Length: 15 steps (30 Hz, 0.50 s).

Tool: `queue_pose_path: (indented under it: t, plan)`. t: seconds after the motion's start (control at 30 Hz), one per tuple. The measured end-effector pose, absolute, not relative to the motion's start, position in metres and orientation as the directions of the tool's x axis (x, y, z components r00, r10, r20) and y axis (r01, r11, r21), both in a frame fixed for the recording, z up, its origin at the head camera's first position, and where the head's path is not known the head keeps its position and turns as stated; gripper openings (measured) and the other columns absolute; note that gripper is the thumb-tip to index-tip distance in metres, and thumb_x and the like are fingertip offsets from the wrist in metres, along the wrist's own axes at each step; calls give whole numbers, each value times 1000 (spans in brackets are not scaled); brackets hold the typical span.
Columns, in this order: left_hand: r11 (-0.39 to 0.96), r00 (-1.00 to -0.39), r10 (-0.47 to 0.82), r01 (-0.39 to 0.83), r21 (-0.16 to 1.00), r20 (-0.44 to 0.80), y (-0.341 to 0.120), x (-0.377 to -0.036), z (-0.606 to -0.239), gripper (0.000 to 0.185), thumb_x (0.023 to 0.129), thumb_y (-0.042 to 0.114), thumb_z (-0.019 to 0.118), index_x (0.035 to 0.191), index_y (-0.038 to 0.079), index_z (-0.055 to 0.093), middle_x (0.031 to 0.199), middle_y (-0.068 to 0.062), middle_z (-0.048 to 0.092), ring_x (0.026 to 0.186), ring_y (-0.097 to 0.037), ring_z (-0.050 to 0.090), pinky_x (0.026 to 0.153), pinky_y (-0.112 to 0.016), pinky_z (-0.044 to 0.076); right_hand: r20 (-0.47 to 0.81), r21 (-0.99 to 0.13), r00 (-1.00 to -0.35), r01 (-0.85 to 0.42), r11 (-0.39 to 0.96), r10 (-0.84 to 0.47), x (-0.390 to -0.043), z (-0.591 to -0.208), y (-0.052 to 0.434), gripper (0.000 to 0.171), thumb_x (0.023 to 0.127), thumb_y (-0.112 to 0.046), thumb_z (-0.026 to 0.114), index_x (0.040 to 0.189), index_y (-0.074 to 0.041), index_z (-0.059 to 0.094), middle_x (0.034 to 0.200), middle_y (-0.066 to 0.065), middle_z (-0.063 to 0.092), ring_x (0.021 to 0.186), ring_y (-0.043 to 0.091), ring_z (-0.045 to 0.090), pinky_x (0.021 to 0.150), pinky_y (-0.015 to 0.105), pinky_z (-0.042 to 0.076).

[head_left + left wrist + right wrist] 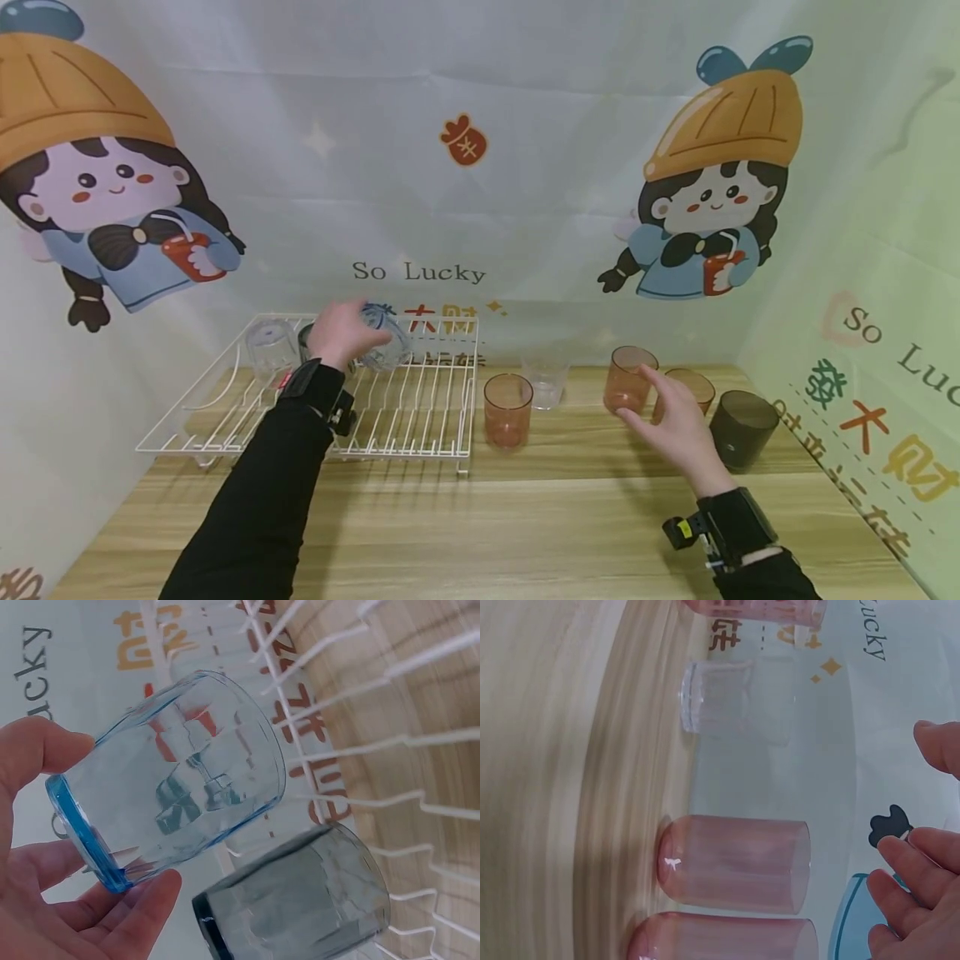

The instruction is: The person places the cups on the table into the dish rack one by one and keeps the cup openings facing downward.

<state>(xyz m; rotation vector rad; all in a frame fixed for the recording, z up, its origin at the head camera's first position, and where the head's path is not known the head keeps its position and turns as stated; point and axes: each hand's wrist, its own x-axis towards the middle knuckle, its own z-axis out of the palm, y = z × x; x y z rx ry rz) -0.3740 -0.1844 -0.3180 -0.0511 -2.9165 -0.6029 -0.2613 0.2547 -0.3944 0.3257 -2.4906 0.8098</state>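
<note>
My left hand [343, 335] holds a blue-tinted glass [187, 769] by its thick base, thumb on one side and fingers on the other. The glass is tilted, its mouth facing down toward the white wire rack [471, 417]. Beside it on the rack, a grey glass [300, 900] leans mouth down in the left wrist view. On the right, my right hand [678, 429] has thumb and fingers spread, with nothing between them. It is nearest to an upright pink glass [621, 382]; the right wrist view shows the fingers apart from it.
Farther left on the rack is a clear glass [272, 348]. Right of the rack stand another pink glass [507, 417] and a clear glass [546, 387]. A third pink glass [696, 387] and a dark glass [742, 432] stand near the right wall. A printed cloth [525, 208] hangs behind.
</note>
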Motion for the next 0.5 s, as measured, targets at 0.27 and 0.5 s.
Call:
queue_pose_path:
  t: [0.27, 0.5]
  plan:
    - [935, -990, -20, 31, 353, 139, -187, -375, -324, 72, 88, 35, 58, 148, 7, 30, 141, -26, 39, 122, -45, 41, 97, -57, 39, 509, -445, -858, -329, 833, -67, -265, -386, 263, 72, 81, -29, 74, 138, 4, 43, 133, 28, 50, 121, 46, 43, 100, 60, 36]
    - [937, -993, -38, 2, 351, 108, -185, -379, -330, 72, 85, 34, 58, 147, 7, 32, 141, -26, 40, 120, -45, 43, 95, -58, 41, 510, -411, -858, -309, 857, -65, -267, -383, 267, 75, 81, -33, 74, 138, 4, 43, 132, 28, 51, 120, 46, 44, 99, 59, 36]
